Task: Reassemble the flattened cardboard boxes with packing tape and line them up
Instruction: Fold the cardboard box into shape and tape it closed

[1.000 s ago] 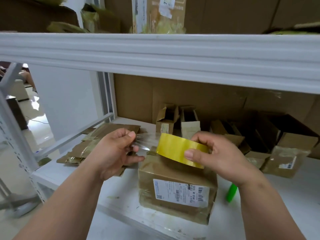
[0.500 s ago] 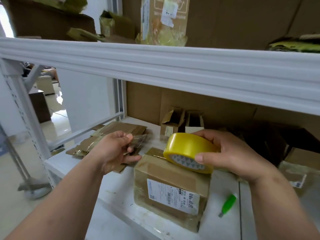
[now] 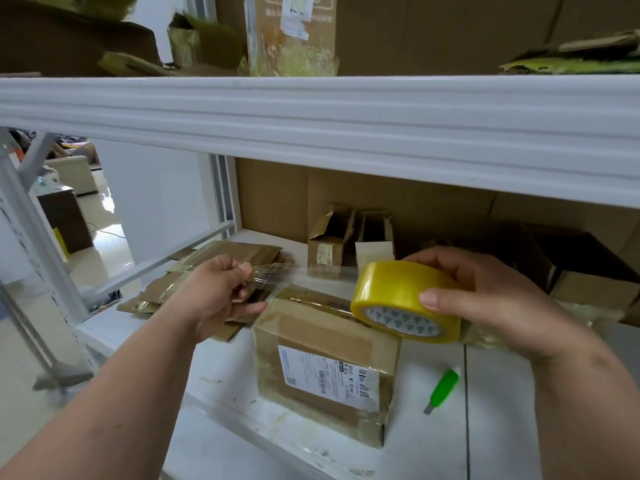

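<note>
**Desk:** So where does the box sit, and who has what?

**Photographer:** Centre of the white shelf [image 3: 221, 386], a taped cardboard box [image 3: 325, 362] stands with its label side toward the camera. Above its top seam, the right hand [image 3: 491, 306] is closed round a yellow tape roll [image 3: 405, 299], thumb on the near face and fingers over the far rim. The left hand [image 3: 218, 299] pinches the free end of a clear tape strip [image 3: 311, 273] between thumb and fingers, drawn taut between the two hands.

**Desk:** Why hold it that way?

**Photographer:** My reading: the strip is stretched level over the seam so it can be pressed down flat, roll low at one end, free end out past the other.

**Desk:** Anything around it?

**Photographer:** Flattened boxes [image 3: 214, 271] lie in a loose pile behind the left hand, apparently waiting their turn. Two small open boxes [image 3: 349, 237] stand side by side at the back. A green cutter [image 3: 443, 389] lies just right of the box, within reach for cutting the tape.

**Desk:** Legible text?

**Photographer:** Little. The shipping label [image 3: 325, 372] carries barcodes and small print, too fine to read reliably. The roll's core shows a triangle pattern, no brand I can make out. A carton on the upper shelf [image 3: 291, 32] bears a sticker with what looks like a "7".
</note>
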Available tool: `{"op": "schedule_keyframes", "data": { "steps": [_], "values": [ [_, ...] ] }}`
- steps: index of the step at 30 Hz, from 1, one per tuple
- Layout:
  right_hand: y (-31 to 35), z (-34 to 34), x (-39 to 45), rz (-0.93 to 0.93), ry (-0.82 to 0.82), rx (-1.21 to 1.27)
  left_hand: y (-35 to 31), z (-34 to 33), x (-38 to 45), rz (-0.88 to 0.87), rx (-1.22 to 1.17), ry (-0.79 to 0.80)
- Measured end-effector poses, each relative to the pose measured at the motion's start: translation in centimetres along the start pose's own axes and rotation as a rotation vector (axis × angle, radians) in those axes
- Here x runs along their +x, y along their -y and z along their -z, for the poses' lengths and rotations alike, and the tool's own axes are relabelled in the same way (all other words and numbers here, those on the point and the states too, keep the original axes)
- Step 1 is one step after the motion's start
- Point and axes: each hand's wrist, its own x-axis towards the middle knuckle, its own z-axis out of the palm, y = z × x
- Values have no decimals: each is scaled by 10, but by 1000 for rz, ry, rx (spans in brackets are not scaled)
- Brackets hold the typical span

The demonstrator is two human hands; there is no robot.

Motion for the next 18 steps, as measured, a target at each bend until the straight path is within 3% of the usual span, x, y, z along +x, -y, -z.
{"op": "schedule_keyframes", "data": {
  "steps": [3,11,15,18],
  "values": [
    [-4,4,-5,-10,-25,69,3,-1,1,-3,-3,-13],
    [-5,7,-17,-132,-22,-167,4,-4,1,-18,41,-43],
    [-14,12,-20,-213,-142,-234,8,-1,2,-6,35,-38],
    [-18,6,-20,-254,-128,-243,9,-1,3,-6,19,-52]
  ]
}}
